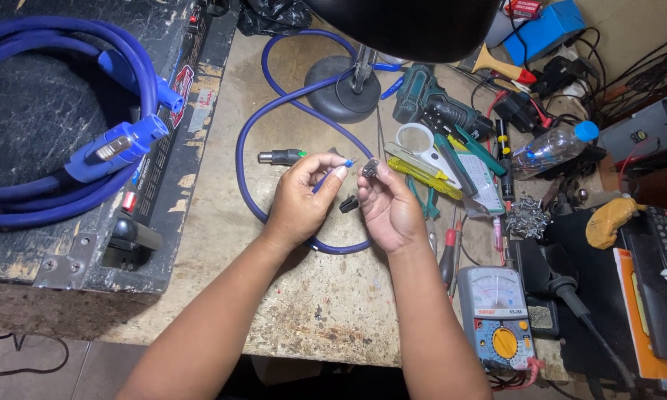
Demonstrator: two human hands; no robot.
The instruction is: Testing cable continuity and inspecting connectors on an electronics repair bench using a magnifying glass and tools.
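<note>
At the workbench [222,222], I am pinching the blue cable end [332,175] in my left hand [302,198], its length pointing toward two o'clock at the small connector part [370,170] my right hand [387,205] is gripping just beside it.

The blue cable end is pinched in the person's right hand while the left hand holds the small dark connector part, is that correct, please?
Not quite: the hands are swapped. In the head view the left hand pinches the blue cable end, and the right hand holds the small dark connector part, both above the workbench.
</note>
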